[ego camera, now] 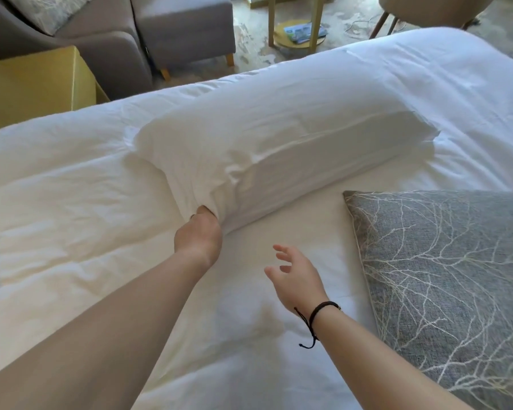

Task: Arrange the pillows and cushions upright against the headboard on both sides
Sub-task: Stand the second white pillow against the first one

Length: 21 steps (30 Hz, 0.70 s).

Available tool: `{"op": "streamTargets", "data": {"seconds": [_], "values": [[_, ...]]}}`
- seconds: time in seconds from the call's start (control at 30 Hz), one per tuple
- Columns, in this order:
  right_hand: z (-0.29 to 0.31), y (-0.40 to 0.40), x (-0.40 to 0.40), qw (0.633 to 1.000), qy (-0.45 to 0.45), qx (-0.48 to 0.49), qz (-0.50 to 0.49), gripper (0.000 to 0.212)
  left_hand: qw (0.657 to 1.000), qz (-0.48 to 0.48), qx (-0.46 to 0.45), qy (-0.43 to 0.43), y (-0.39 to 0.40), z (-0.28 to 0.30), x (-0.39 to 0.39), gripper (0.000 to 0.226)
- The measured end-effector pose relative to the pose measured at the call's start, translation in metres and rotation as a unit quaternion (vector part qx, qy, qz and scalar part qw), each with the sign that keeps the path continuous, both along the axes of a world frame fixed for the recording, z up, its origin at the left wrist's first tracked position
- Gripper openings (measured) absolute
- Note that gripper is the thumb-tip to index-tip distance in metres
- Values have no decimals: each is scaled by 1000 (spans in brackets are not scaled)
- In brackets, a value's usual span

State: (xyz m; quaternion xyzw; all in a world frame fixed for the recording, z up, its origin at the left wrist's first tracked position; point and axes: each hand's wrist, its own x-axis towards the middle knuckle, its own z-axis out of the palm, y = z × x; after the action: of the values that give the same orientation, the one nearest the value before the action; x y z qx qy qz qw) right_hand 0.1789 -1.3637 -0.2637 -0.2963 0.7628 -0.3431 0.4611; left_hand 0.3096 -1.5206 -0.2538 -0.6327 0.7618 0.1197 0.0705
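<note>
A long white pillow (pixel 279 155) lies across the middle of the white bed (pixel 57 173). My left hand (pixel 198 235) grips the pillow's near corner, fingers buried in the fabric. My right hand (pixel 296 276), with a black cord bracelet on the wrist, hovers open above the sheet just right of the left hand, touching nothing. A grey cushion (pixel 444 285) with a white branch pattern lies flat on the bed at the right, its corner close to the pillow. The headboard is out of view.
Beyond the bed stand a grey sofa (pixel 107 39) with a patterned cushion (pixel 42 10), a yellow box-like side unit (pixel 33 84), a small gold table (pixel 296 39) with a magazine on its lower shelf, and a beige chair (pixel 433 10).
</note>
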Motion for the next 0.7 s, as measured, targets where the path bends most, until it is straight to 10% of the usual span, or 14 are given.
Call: {"op": "streamTargets", "data": {"seconds": [0.37, 0.7], "values": [[89, 40, 11, 966, 227, -38, 117, 73, 983, -146, 58, 90, 87, 104, 37, 12], [193, 90, 68, 799, 418, -186, 390, 100, 971, -51, 168, 163, 221, 263, 201, 39]]}}
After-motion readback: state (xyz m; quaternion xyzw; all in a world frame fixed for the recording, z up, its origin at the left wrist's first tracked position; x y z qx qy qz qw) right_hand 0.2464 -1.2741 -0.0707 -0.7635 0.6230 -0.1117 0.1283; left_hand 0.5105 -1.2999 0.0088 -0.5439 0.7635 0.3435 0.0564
